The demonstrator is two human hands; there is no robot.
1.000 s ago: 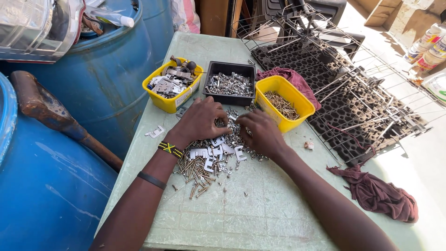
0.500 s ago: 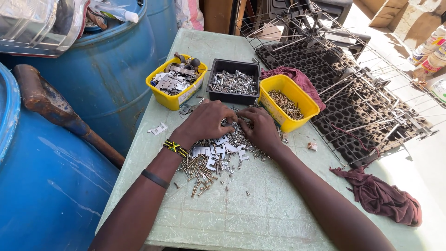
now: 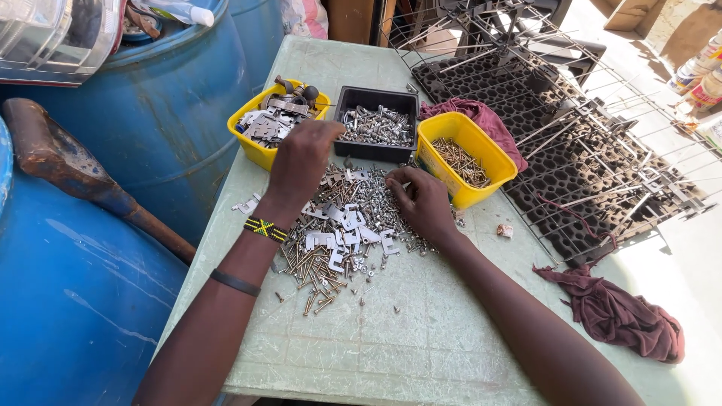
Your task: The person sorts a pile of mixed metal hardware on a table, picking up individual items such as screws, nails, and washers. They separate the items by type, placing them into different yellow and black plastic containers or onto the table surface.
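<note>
A heap of screws, small metal brackets and washers (image 3: 342, 229) lies on a pale green table (image 3: 421, 331). My left hand (image 3: 301, 162) is raised over the heap's far left side, close to a yellow tub of metal brackets (image 3: 272, 124); its fingers curl downward and I cannot see whether they hold anything. My right hand (image 3: 425, 203) rests on the heap's right side with fingertips pinching among the small parts. Behind the heap stand a black tray of silver bolts (image 3: 376, 124) and a yellow tub of brass-coloured screws (image 3: 462, 158).
Two large blue drums (image 3: 150, 120) stand left of the table, with a rusty-headed tool (image 3: 75, 173) between them. A black plastic grid with wire racks (image 3: 571, 143) covers the right side. Maroon rags (image 3: 624, 316) lie at the right edge and behind the yellow tub.
My left hand has lifted off the heap and moved left and away toward the yellow tub of brackets. My right hand stays on the heap.
</note>
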